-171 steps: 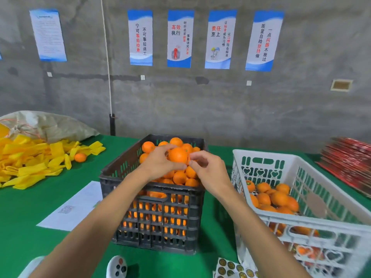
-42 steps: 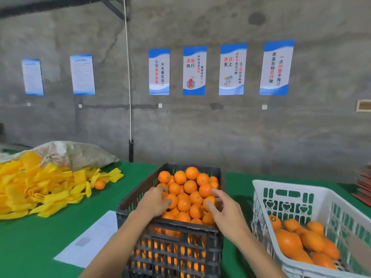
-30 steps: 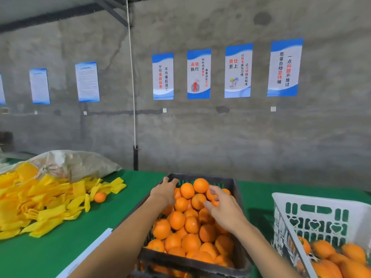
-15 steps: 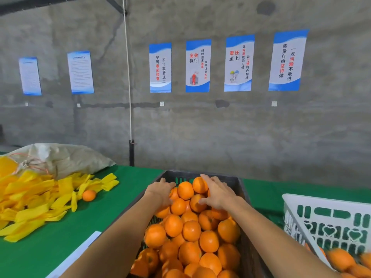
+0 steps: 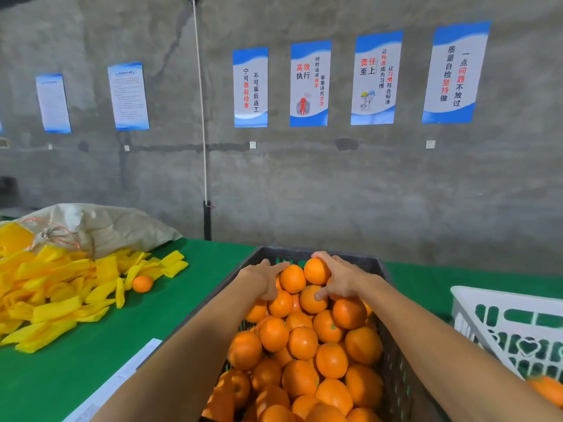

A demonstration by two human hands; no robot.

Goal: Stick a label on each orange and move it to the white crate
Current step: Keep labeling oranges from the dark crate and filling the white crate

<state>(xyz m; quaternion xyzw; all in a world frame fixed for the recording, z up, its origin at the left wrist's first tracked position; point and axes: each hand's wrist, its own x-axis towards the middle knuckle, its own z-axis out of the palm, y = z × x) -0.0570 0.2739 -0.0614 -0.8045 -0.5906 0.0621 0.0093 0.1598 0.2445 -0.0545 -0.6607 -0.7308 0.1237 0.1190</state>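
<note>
right hand (image 5: 341,277): fingers curled over top orange (image 5: 316,271) at far end of dark crate (image 5: 393,354) | left hand (image 5: 262,277): fingers rest relaxed on heaped oranges beside it | white crate (image 5: 475,303): right, apart

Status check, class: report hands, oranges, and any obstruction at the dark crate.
Both hands, left hand and right hand, on round oranges heaped in dark plastic crate. White plastic crate right. No obstruction.

Yellow foam sleeves (image 5: 54,287); tied sack (image 5: 100,226); wall posters (image 5: 309,83)
</note>
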